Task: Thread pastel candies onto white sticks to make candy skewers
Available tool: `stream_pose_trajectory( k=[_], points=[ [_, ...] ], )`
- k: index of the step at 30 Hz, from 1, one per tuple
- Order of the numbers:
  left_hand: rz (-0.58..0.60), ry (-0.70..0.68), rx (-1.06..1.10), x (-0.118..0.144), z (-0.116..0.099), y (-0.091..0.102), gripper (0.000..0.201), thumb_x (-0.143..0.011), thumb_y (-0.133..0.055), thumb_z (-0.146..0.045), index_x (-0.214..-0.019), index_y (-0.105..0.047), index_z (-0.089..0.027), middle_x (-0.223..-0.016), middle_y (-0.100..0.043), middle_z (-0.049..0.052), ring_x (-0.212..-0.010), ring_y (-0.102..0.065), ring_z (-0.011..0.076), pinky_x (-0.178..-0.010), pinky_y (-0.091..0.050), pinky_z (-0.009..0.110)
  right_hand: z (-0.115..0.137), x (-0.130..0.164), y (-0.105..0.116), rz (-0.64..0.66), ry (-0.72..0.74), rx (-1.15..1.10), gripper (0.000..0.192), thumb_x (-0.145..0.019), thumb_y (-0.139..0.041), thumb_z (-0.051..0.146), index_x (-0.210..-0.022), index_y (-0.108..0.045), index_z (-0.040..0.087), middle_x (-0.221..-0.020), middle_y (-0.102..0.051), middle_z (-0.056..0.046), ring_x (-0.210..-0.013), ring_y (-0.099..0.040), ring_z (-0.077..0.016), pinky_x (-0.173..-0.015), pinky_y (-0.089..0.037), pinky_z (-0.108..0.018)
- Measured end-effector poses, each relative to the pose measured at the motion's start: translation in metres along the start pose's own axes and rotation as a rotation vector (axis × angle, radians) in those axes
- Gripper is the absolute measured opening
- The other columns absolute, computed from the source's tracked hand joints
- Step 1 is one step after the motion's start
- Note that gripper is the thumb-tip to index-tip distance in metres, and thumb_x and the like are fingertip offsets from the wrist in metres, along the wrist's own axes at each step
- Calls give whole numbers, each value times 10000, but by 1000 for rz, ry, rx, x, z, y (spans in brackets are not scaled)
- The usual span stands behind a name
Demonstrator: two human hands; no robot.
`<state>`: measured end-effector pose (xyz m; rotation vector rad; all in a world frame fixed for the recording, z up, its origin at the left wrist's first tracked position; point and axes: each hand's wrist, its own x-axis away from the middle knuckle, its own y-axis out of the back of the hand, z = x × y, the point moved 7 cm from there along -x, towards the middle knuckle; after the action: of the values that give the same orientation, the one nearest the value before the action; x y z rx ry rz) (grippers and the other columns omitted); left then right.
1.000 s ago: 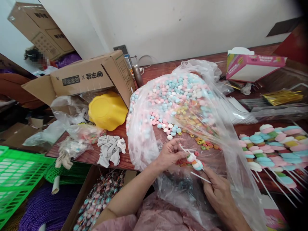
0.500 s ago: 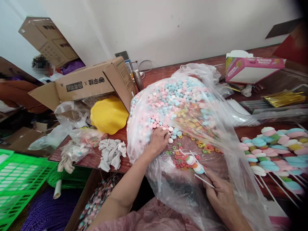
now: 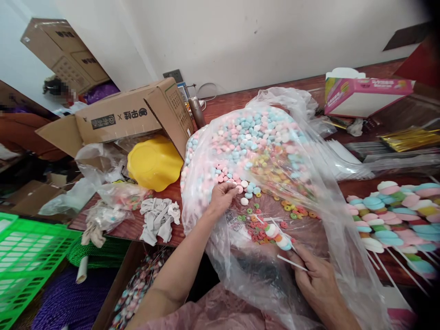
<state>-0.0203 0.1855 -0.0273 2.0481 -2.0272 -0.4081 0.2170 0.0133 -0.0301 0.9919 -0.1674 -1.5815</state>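
Observation:
My left hand (image 3: 222, 197) is at the edge of the candy pile, thumb and fingertips closed on a pale pink marshmallow (image 3: 239, 189). Loose pink, white and blue marshmallows (image 3: 250, 133) lie beyond it in a large clear plastic bag (image 3: 338, 238). My right hand (image 3: 314, 275), lower right, grips a candy skewer (image 3: 277, 236) threaded with marshmallows and gummy rings, its bare tip pointing up and left. A second white stick (image 3: 292, 262) juts from the same fingers. Red gummy rings (image 3: 256, 231) lie beside the skewer; green and orange ones (image 3: 297, 211) are farther right.
Finished candy skewers (image 3: 395, 215) are stacked at the right. Left of the bag stand a cardboard box (image 3: 120, 117), a yellow bowl (image 3: 156, 162) and a grey cloth (image 3: 160, 220). A green crate (image 3: 27, 261) is at lower left. Another person (image 3: 27, 133) is at far left.
My left hand has drawn slightly left and its fingertips have closed on a marshmallow. The right hand keeps the skewer in nearly the same place.

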Motion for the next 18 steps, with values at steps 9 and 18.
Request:
stream_pose_trajectory(
  k=[9,18],
  points=[
    [4,-47,-241,-17,-7,-3,129,-822,-636,-132,-868,-749,-175,-868,-741,39,-874,-663,189,-883,-511,339,4,-2,2,-29,22,-4,251,-944,-513,194,-1057,-736,202,-857,-799,-50,-613,-739,-195,-550,-561,-256],
    [113,-487,-610,15,-27,-25,176,-913,-551,-156,-944,-724,-166,-979,-735,99,-961,-629,241,-955,-484,420,11,-7,5,-45,46,5,227,-942,-509,175,-1007,-725,200,-774,-779,-34,-555,-713,-177,-516,-530,-238]
  ],
)
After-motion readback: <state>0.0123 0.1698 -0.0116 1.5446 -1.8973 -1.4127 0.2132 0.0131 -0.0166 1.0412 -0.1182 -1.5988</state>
